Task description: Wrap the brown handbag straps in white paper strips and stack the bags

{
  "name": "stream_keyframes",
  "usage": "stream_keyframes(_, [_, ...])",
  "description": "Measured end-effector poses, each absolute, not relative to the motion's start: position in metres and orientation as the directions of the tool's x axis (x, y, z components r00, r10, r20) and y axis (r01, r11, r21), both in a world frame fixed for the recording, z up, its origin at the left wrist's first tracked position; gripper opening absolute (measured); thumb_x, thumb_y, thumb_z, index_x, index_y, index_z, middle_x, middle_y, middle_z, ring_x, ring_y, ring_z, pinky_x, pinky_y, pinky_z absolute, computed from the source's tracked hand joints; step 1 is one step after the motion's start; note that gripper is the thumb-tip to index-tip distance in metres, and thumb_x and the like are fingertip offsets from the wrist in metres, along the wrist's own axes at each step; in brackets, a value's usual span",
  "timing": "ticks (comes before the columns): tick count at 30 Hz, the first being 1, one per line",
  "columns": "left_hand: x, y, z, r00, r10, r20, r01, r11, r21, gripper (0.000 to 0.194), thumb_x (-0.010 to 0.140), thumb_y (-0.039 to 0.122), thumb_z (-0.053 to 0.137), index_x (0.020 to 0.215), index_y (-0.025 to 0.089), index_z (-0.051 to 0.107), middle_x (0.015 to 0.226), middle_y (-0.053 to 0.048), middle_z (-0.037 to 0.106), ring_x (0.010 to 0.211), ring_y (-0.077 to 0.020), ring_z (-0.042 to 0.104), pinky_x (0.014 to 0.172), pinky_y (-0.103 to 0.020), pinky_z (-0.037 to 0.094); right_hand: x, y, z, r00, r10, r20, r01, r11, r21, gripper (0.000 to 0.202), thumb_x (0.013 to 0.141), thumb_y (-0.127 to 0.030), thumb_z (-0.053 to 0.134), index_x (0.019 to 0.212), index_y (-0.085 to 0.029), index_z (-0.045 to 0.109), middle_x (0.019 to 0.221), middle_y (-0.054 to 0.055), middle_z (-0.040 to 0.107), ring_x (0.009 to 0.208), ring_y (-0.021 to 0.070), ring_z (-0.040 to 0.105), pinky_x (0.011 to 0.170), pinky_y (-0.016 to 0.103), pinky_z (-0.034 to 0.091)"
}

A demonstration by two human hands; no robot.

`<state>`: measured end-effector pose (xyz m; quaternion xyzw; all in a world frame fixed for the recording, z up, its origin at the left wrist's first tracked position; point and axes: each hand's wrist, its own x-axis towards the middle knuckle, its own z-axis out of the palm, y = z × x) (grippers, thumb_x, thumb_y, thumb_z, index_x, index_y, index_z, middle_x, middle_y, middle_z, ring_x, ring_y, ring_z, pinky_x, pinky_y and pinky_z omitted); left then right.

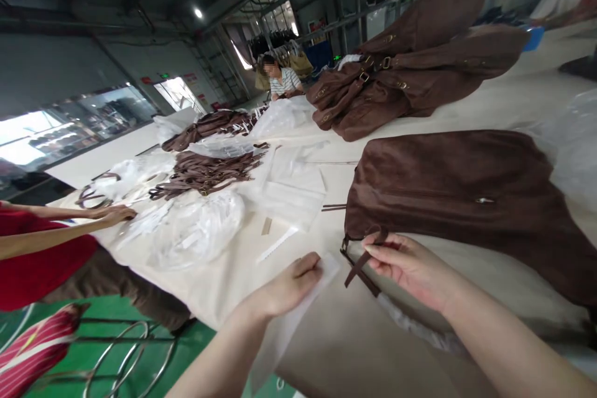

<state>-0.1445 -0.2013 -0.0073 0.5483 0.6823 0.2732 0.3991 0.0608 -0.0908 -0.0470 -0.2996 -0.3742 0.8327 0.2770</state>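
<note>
The right grip (383, 252) pinches a narrow brown leathery strap (357, 270), probably light and supple, best held mid-length; at nine o'clock, the left grip (298, 283) seemingly clasps translucent, likely slippery plastic film (284, 342).

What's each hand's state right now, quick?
Left hand: closed, holding a translucent white sheet.
Right hand: closed, pinching a thin brown strip.

Left fingers (308, 262) grip a translucent sheet (330, 268); right fingers (383, 253) pinch a brown strap (357, 269).
</note>
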Motion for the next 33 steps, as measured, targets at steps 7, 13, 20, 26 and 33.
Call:
stream_keyframes(7, [-0.146,-0.213,-0.028,-0.049,0.969,-0.242,0.390,0.242,0.888,0.034,0.079,0.047,0.062,0.077,0.014,0.054,0.069,0.001,0.050,0.061,-0.0087,0.043,0.055,-0.020,0.034,0.060,-0.086,-0.052,-0.597,0.753,-0.276,-0.267,-0.510,-0.818,0.024,0.064,-0.032,0.080,0.084,-0.021,0.070,0.076,0.002,0.066,0.061,0.0119,0.060,0.055,0.022,0.050])
stream_keyframes(13, [-0.138,-0.218,-0.041,-0.164,0.935,-0.316,0.185,0.344,0.921,0.044,0.060,0.049,0.078,0.067,0.014,0.053,0.059,0.002,0.050,0.053,-0.0070,0.041,0.049,-0.019,0.030,0.058,-0.086,-0.054,-0.559,0.784,-0.270,-0.224,-0.457,-0.861,0.021,0.066,-0.034,0.078,0.081,-0.021,0.070,0.077,0.002,0.066,0.064,0.0121,0.061,0.057,0.021,0.050])
stream_keyframes(20, [-0.140,-0.220,-0.044,-0.189,0.964,-0.189,0.346,0.246,0.905,0.039,0.071,0.049,0.070,0.063,0.014,0.056,0.056,0.002,0.047,0.051,-0.0068,0.036,0.048,-0.020,0.028,0.057,-0.087,-0.056,-0.561,0.786,-0.258,-0.217,-0.440,-0.871,0.028,0.066,-0.036,0.078,0.085,-0.018,0.069,0.080,0.002,0.067,0.066,0.0124,0.063,0.060,0.022,0.051])
stream_keyframes(26, [-0.137,-0.225,-0.035,-0.164,0.986,-0.019,0.636,0.120,0.762,0.033,0.075,0.043,0.068,0.062,0.015,0.058,0.056,0.002,0.048,0.053,-0.0081,0.038,0.050,-0.021,0.029,0.055,-0.089,-0.057,-0.563,0.785,-0.257,-0.222,-0.443,-0.868,0.033,0.064,-0.038,0.079,0.086,-0.016,0.069,0.075,0.002,0.067,0.066,0.0120,0.064,0.061,0.022,0.050])
stream_keyframes(33, [-0.133,-0.224,-0.029,-0.146,0.989,0.036,0.720,0.081,0.689,0.033,0.077,0.044,0.066,0.062,0.017,0.057,0.057,0.002,0.050,0.052,-0.0086,0.041,0.051,-0.021,0.031,0.053,-0.090,-0.056,-0.537,0.802,-0.261,-0.187,-0.415,-0.890,0.036,0.063,-0.040,0.079,0.086,-0.015,0.068,0.074,0.003,0.067,0.065,0.0128,0.064,0.059,0.022,0.050])
